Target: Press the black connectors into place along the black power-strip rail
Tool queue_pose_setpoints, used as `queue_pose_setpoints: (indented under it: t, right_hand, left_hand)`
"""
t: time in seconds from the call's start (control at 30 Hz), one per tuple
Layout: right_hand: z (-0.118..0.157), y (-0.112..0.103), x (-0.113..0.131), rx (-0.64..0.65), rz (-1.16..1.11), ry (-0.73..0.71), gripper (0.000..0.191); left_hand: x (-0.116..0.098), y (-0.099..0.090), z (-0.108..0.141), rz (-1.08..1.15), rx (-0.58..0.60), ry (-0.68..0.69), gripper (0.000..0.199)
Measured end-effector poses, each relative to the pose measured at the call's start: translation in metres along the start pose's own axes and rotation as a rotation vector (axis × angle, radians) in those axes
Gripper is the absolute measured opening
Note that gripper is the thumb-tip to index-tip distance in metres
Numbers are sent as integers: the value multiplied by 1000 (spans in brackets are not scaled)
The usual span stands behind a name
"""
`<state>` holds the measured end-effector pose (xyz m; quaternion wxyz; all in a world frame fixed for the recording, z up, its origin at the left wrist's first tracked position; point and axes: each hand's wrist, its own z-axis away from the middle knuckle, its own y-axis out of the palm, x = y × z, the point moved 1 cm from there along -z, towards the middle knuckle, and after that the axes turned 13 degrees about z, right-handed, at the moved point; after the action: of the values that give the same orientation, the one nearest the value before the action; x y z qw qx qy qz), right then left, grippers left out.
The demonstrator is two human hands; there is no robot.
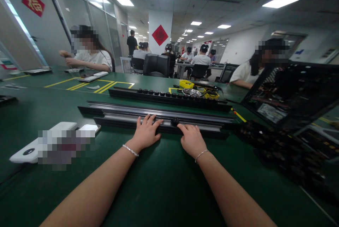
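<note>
The step in hand looks to be working a small black piece [175, 121] at the near rail [168, 129], which lies lengthwise on the desk [169, 184] under both hands. The left hand [147, 135] is spread, its fingers laid across the rail just left of the piece. The right hand [192, 140] is loosely curled, with a fingertip at the piece's right side (whether finger and thumb pinch it, I cannot tell).

As I judge it, moving the piece calls for the left hand to steady the rail while the right fingertip guides it along the channel.

Just beyond the fingertips runs a second rail [174, 113], so close that a forward push could nudge it. Farther ahead of the hands, a third rail [169, 99] carries a row of small black parts [161, 94] along its top. The near rail's ends reach out past each hand. Well left of the left hand sits a white device [63, 130]; to the right of the right hand, past the rail ends, a dark heap [280, 153] limits sideways travel. The easiest room for drawing back seems to be the desk surface between the forearms.
</note>
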<state>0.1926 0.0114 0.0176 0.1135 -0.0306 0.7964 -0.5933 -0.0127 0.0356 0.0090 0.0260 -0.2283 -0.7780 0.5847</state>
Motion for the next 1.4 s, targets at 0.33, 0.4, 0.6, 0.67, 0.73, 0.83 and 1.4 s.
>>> queue_pose_setpoints:
  t: [0.33, 0.4, 0.6, 0.67, 0.73, 0.83, 1.4]
  right_hand:
    - [2, 2, 2, -23, 22, 45, 51]
    - [1, 2, 1, -22, 35, 36, 50]
    - [1, -2, -2, -32, 49, 3, 48]
    - [1, -2, -2, -37, 46, 3, 48]
    - [2, -3, -2, -41, 43, 5, 48]
    - [2, -4, -4, -26, 48, 21, 48]
    - [5, -4, -14, 5, 14, 56, 49]
  left_hand:
    - [-1, -1, 0, 17, 11, -6, 60]
    - [-1, -1, 0, 19, 19, -11, 60]
    - [0, -1, 0, 10, 10, -2, 61]
    - [1, -1, 0, 7, 13, 1, 61]
    - [1, 0, 0, 5, 15, 2, 61]
    - [2, 0, -1, 1, 10, 6, 60]
    - [3, 1, -1, 4, 9, 9, 60]
